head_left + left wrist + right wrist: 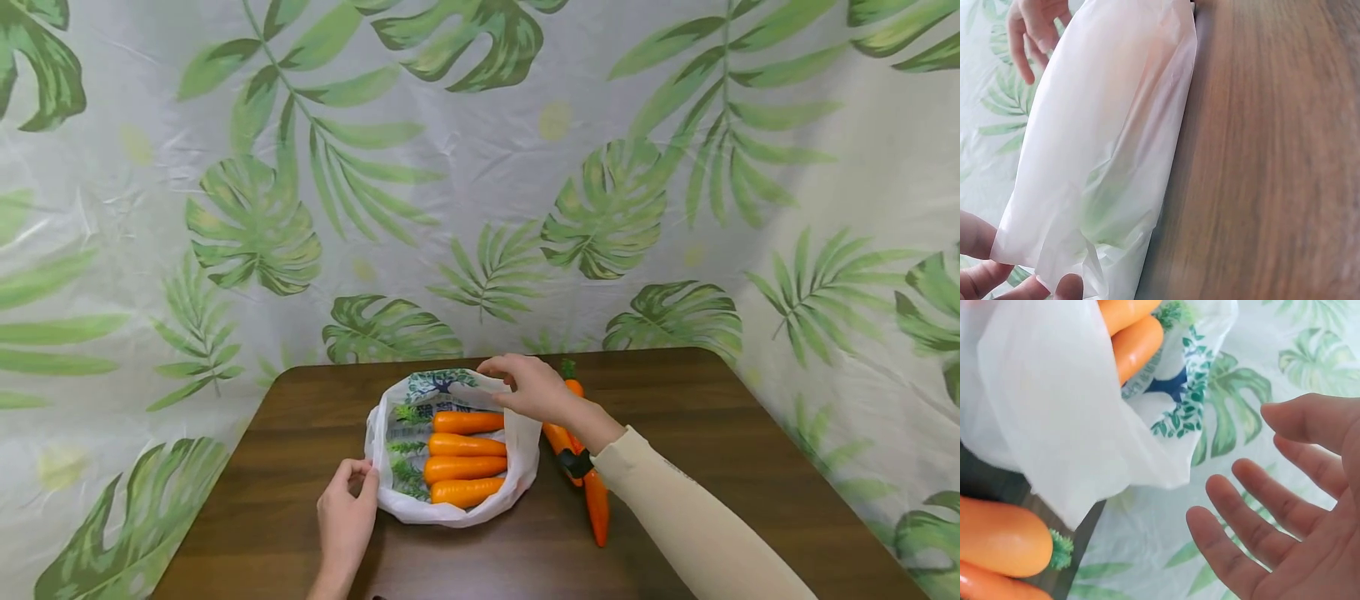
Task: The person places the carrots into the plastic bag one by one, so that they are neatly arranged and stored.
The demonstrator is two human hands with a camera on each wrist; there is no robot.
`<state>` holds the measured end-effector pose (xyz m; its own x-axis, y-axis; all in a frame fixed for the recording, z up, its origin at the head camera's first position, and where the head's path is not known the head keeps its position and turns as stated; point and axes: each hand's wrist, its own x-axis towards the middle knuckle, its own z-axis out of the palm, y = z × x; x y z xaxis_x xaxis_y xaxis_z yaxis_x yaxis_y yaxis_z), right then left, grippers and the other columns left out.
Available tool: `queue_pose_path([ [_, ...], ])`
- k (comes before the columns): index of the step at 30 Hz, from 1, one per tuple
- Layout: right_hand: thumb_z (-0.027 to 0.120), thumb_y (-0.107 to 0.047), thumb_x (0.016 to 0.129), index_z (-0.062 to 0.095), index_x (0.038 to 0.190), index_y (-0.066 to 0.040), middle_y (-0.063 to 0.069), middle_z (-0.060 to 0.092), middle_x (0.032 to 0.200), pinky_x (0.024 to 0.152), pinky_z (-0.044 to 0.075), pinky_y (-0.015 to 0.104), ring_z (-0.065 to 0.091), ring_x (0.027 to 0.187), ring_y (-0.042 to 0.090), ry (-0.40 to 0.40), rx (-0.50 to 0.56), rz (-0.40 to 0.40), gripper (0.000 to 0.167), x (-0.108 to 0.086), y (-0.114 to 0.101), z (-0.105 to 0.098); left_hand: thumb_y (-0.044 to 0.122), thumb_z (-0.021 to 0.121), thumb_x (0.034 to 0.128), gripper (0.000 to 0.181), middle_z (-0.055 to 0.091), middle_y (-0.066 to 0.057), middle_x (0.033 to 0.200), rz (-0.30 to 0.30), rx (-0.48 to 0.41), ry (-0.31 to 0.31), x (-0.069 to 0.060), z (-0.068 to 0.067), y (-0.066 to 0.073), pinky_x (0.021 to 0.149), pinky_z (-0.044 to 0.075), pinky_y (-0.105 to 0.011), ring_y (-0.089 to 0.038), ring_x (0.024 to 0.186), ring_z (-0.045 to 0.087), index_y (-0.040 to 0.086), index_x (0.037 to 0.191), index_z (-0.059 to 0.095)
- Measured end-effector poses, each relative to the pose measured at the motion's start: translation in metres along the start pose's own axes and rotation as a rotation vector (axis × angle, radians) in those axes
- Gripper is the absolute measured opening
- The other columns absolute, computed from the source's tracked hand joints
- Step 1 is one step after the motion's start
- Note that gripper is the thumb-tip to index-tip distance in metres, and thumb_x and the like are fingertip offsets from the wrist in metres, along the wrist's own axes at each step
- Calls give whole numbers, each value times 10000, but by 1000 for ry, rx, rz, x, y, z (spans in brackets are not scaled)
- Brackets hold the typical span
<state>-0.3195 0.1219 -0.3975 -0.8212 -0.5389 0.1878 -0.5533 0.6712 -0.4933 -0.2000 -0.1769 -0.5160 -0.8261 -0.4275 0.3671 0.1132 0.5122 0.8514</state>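
A white plastic bag [522, 450] with a printed tree stands wide-mouthed on the table. Several orange carrots [467, 467] with green tops lie side by side inside it, tops toward the left. My left hand [348, 508] pinches the bag's left rim between thumb and fingers; in the left wrist view the bag's side [1085, 150] hides most of what it holds. My right hand [536, 389] is at the bag's far right rim. In the right wrist view the fingers of this hand [1291, 519] are spread and apart from the bag, holding nothing.
More carrots [596, 504] lie on the table right of the bag, partly hidden under my right wrist. The brown wooden table [697, 467] ends at a back edge against a leaf-patterned sheet [480, 183].
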Motion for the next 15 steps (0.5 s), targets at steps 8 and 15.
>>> queue_pose_path([
  [8, 728, -147, 924, 606, 1362, -242, -6, 623, 1335, 864, 518, 414, 610, 1072, 256, 70, 75, 63, 465, -25, 19, -9, 94, 691, 917, 59, 753, -52, 1026, 1, -1, -7, 1, 0, 2, 846, 488, -484, -276, 973, 713, 99, 863, 668],
  [15, 753, -191, 909, 601, 1358, -268, -57, 613, 1291, 844, 526, 423, 613, 1062, 263, 121, 85, 130, 480, -53, 37, -12, 93, 682, 913, 44, 753, -62, 1024, 5, -9, -7, 1, -1, 3, 844, 482, -497, -287, 974, 713, 84, 872, 670],
])
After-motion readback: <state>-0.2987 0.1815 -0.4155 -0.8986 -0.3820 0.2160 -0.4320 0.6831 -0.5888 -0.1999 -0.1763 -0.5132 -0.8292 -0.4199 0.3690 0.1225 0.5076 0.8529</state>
